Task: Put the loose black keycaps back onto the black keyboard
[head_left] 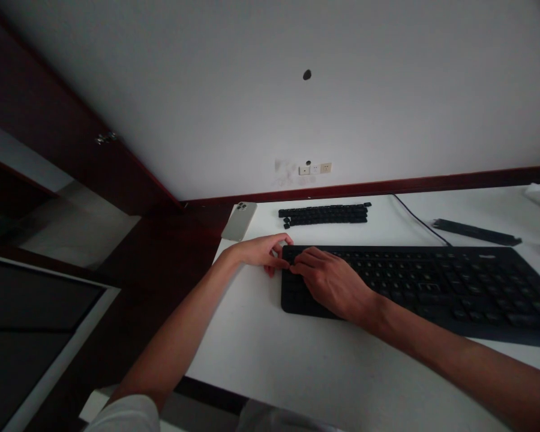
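Note:
A black keyboard (pixel 387 327) lies on the white table, with several key positions at its left end dark and without visible lettering. At its upper left corner, my left hand (pixel 263 251) curls its thumb and fingers around the edge. My right hand (pixel 326 279) rests over the keyboard's left end. Its fingers are drawn together near the left thumb; whatever is between them is hidden. Behind the keyboard, loose black keycaps (pixel 324 214) are lined up in rows, with a few single ones beside the rows.
A phone (pixel 240 221) lies face down at the table's back left corner. A cable (pixel 420 220) runs back from the keyboard. Right of it lies a long black strip (pixel 477 231). Wall sockets (pixel 315 170) sit behind the white table (pixel 270 354); a dark red door (pixel 72 108) stands left.

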A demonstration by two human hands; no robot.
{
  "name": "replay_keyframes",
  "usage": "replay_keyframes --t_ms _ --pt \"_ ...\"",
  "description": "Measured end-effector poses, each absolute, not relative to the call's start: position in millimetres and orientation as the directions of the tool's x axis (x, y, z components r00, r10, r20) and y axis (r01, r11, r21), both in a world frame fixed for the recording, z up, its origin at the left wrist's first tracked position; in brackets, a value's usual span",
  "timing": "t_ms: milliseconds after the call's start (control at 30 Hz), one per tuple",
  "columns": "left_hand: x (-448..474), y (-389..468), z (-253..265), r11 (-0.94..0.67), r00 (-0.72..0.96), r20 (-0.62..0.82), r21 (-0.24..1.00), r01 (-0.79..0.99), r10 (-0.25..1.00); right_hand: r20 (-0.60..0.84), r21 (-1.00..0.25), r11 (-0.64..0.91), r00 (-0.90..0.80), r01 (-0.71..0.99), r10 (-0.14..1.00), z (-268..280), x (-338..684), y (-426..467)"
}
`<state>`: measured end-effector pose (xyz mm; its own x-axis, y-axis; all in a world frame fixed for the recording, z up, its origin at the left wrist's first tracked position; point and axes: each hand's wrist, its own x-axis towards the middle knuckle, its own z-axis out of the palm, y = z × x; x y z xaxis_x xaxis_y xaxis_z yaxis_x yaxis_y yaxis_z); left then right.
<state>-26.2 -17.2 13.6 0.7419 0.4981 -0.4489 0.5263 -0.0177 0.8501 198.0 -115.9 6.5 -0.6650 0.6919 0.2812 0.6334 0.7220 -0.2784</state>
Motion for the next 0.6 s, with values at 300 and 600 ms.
replay_keyframes --t_ms 300,600 --pt "-26 -19 15 -0.023 0.727 -0.47 0.832 0.554 0.501 0.265 -0.278 0.714 -0.663 0.643 0.7 -2 198 -117" --pt "-27 -17 9 -0.061 0.746 -0.435 0.843 0.534 0.504 0.296 -0.363 0.776 -0.726 0.516 0.621 2 217 -113"
